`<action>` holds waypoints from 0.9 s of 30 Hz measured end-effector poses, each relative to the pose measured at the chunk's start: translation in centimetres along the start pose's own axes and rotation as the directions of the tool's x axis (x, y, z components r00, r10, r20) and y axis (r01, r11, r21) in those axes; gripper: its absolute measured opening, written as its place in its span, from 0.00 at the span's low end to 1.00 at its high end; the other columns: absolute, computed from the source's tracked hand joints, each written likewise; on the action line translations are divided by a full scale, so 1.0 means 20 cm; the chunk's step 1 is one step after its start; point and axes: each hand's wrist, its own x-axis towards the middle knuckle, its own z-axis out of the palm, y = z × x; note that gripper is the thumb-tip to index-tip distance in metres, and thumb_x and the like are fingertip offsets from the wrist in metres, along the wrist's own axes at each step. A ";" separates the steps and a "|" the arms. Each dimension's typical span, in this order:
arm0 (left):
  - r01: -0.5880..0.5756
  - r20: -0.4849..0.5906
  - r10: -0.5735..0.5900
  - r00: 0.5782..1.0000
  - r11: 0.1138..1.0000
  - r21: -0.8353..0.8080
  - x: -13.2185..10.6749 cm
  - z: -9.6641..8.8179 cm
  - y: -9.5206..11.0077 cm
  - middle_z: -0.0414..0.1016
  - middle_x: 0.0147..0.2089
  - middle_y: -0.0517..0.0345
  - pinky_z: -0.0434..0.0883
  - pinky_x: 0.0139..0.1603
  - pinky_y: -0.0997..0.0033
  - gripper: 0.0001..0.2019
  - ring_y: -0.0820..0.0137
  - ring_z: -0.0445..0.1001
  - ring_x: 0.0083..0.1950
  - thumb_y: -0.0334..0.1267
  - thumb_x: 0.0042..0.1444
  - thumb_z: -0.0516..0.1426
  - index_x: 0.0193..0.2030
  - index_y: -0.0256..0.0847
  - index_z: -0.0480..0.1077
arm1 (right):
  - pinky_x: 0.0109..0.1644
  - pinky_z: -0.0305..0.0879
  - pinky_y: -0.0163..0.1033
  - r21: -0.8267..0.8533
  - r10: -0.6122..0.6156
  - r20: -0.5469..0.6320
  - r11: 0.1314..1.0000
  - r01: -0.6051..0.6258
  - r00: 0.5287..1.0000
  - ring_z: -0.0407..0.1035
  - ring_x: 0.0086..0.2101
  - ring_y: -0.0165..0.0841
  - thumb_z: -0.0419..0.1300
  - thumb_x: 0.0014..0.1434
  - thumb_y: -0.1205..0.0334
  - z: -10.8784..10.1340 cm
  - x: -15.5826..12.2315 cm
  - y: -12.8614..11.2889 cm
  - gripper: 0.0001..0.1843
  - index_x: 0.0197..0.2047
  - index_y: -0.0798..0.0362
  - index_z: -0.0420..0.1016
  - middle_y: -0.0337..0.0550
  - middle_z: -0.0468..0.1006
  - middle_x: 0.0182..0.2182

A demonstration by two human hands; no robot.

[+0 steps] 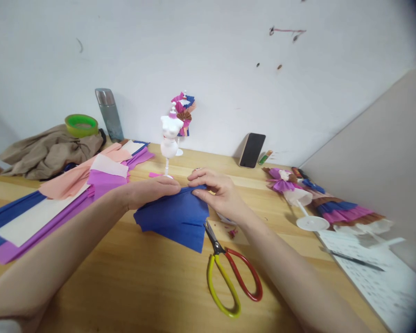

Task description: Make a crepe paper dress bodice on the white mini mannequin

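A sheet of blue crepe paper (176,217) hangs between my two hands, just above the table. My left hand (156,188) grips its upper edge, palm turned inward. My right hand (217,189) pinches the same edge at the right corner between thumb and fingers. Close to the sheet's lower right lies a pair of scissors (218,249) with one yellow and one red handle, blades pointing at the paper. Behind my hands stands a small white mannequin (171,132) with a pink band at its neck. A second mannequin (184,111), dressed in colourful pleated paper, is behind it.
Strips of coloured crepe paper (107,182) lie at left, by a brown cloth (55,150), a green tape roll (81,126) and a flask (110,115). A phone (252,150) leans on the wall. At right are paper-dressed figures (350,210) and a pen (357,260) on printed sheets.
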 end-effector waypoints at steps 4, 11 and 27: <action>-0.019 -0.004 0.020 1.000 0.989 0.146 -0.01 0.00 0.01 0.77 0.53 0.52 0.69 0.56 0.62 0.22 0.59 0.72 0.55 0.54 0.63 0.47 0.48 0.41 0.73 | 0.56 0.67 0.51 0.026 -0.026 -0.013 0.999 0.026 1.000 0.75 0.41 0.38 0.64 0.58 0.64 0.00 0.01 0.03 0.06 0.37 0.45 0.83 0.42 0.83 0.36; -0.147 -0.031 0.172 0.985 0.910 0.387 -0.05 0.01 0.05 0.75 0.61 0.54 0.67 0.59 0.63 0.22 0.58 0.71 0.59 0.48 0.67 0.45 0.60 0.45 0.70 | 0.44 0.69 0.45 0.064 0.183 -0.085 0.982 -0.178 0.979 0.72 0.36 0.37 0.65 0.55 0.60 0.01 0.00 0.05 0.05 0.34 0.48 0.83 0.43 0.80 0.32; -0.160 0.010 0.179 0.984 0.850 0.503 -0.04 0.01 0.06 0.77 0.44 0.51 0.67 0.47 0.65 0.20 0.62 0.73 0.44 0.44 0.68 0.40 0.46 0.41 0.71 | 0.44 0.67 0.43 -0.025 0.188 0.028 0.982 -0.187 0.982 0.73 0.36 0.36 0.67 0.51 0.62 0.00 0.01 -0.03 0.06 0.35 0.50 0.82 0.42 0.83 0.33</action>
